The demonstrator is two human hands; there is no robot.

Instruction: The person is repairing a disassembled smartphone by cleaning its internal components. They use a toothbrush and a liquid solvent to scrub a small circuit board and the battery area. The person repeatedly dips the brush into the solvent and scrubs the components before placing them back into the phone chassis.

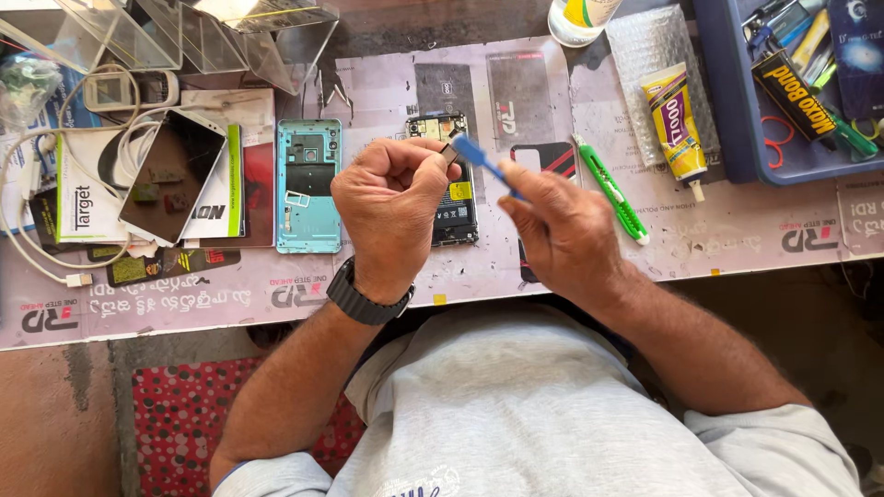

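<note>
Holding a blue brush (481, 158) in my right hand (564, 230), I have its head raised toward my left hand (391, 207), just above the opened phone (448, 184) that lies on the surface (737, 239). My right hand is closed around the brush's handle, with the blue shaft running up and to the left out of my fingers. The brush's head meets a small grey part (450, 151) that my left hand pinches between thumb and fingertips; that hand is curled tight into a fist, and a dark watch (361, 296) sits on its wrist. The part is too small for me to tell its shape beyond a short, flat, grey piece.

The brush is slim, bright blue plastic, its head wider than its shaft.

Left of the opened phone lies a pale blue phone frame (308, 184), and further left a phone with a dark screen (172, 175) resting on boxes, with white cables (37, 184) around it. Right of the opened phone lies a green cutter (612, 189), and beyond that a yellow glue tube (674, 120) on bubble wrap (658, 46), next to a blue tray (727, 110) of tools.
</note>
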